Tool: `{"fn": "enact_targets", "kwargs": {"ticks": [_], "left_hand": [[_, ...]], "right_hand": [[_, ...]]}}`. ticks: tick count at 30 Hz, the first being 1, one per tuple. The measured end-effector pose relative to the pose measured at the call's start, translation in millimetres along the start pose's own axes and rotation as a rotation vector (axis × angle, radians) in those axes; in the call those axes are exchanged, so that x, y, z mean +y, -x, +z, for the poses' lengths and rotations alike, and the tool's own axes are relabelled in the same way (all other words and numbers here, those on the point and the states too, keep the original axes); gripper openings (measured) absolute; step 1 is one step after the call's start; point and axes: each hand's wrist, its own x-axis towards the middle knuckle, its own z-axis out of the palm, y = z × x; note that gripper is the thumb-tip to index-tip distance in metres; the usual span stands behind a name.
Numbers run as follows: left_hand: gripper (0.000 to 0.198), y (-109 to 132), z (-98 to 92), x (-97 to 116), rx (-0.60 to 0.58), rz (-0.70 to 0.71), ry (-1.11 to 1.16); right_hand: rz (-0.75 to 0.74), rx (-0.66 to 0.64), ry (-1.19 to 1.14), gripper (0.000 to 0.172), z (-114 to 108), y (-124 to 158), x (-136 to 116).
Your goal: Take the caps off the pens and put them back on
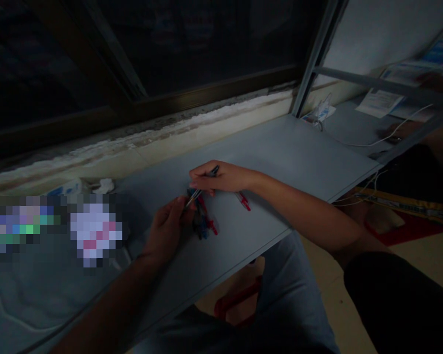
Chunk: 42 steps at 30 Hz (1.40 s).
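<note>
In the head view, my right hand [227, 176] is closed around a slim pen [197, 193] with a dark end, held at a slant. My left hand [167, 227] pinches the lower end of the same pen between thumb and fingers. Right below both hands, a small bunch of pens [203, 223] in blue, black and red lies on the grey table [243, 231]; my fingers partly hide it. Apart from the bunch, a single red pen [245, 201] rests under my right wrist.
A blurred-out white packet [96, 231] and a white cable [29, 322] are on the left. Behind the table runs a window ledge [143, 140]. At the right, past a metal frame [310, 83], another person's hand [400, 132] is near papers [380, 102].
</note>
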Motion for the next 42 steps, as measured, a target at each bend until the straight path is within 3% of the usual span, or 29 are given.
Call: {"fn": "enact_targets", "kwargs": {"ticks": [3, 6, 9, 11, 14, 17, 20, 22, 25, 27, 30, 33, 37, 42], "left_hand": [[0.052, -2.2, -4.2, -1.3, 0.038, 0.019, -0.037], [0.045, -2.8, -9.2, 0.3, 0.119, 0.063, -0.107], [0.037, -2.1, -11.5, 2.7, 0.186, 0.13, -0.24], [0.035, -1.6, -11.2, 3.6, 0.208, 0.183, -0.353], [0.036, -1.9, -10.1, 4.2, 0.222, 0.207, -0.429], [0.036, -3.0, -9.4, 6.2, 0.241, 0.188, -0.439], [0.034, -3.6, -8.3, 9.1, 0.238, 0.181, -0.434], [0.034, -3.8, -7.5, 10.1, 0.231, 0.186, -0.417], [0.034, -4.2, -7.5, 8.7, 0.235, 0.186, -0.376], [0.035, -4.8, -8.0, 6.3, 0.232, 0.18, -0.353], [0.035, -5.7, -8.9, 2.6, 0.224, 0.187, -0.344], [0.032, -5.6, -8.9, 1.8, 0.199, 0.204, -0.345], [0.029, -3.4, -8.0, 3.7, 0.137, 0.231, -0.334], [0.029, -1.8, -7.5, 3.6, 0.088, 0.249, -0.309]], "right_hand": [[0.003, -0.061, -0.004, 0.034, -6.4, 1.1, -3.3], [0.069, 0.005, 0.034, 0.031, -14.6, 2.2, -5.1], [0.235, 0.104, 0.145, 0.044, -21.7, 3.8, -4.4], [0.302, 0.093, 0.204, 0.052, -25.0, 4.5, -2.1], [0.2, 0.112, 0.196, 0.031, -28.5, 4.0, 3.5], [0.148, 0.229, 0.189, 0.034, -30.3, 3.2, 8.6], [0.257, 0.15, 0.205, 0.029, -31.2, 4.2, 11.1], [0.235, 0.117, 0.187, 0.023, -31.9, 5.2, 11.2], [0.168, 0.175, 0.152, 0.039, -32.5, 5.9, 9.6], [0.237, 0.16, 0.145, 0.026, -32.2, 5.6, 8.2], [0.303, 0.133, 0.122, 0.035, -31.9, 4.4, 7.7], [0.242, 0.219, 0.043, 0.014, -33.1, 3.0, 8.1], [0.173, 0.278, -0.075, 0.014, -33.3, 2.8, 4.0], [0.116, 0.221, -0.129, 0.016, -32.0, 5.6, -3.2]]}}
